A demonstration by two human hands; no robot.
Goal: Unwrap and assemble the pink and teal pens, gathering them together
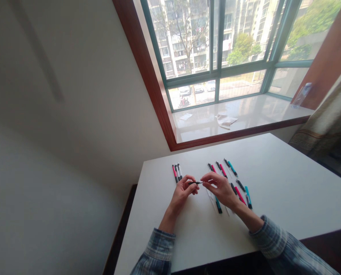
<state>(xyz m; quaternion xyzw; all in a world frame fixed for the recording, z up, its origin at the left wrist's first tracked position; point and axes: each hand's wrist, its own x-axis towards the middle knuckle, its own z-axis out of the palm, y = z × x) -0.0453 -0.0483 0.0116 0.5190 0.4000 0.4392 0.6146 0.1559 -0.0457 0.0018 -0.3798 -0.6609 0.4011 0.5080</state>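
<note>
Above the table, my left hand (182, 191) pinches a short black pen part (193, 183) between thumb and fingers, lying roughly level. My right hand (219, 188) comes in from the other side, its thumb and fingertips closed at the part's narrow light end; I cannot make out the small piece there. Several pens (175, 173), pink and white with black grips, lie side by side just beyond my left hand. Around my right hand are loose pen parts: a pink barrel (240, 195), a teal barrel (248, 196), black grip pieces (240, 185) and thin refills. My right hand covers some of them.
The white table (287, 183) meets the wall and window sill at its far edge. On the sill (199, 130) lie a crumpled cloth (226, 121) and a paper piece (185, 116), with a clear bottle (302, 94) at the right. A curtain (327, 103) hangs on the right.
</note>
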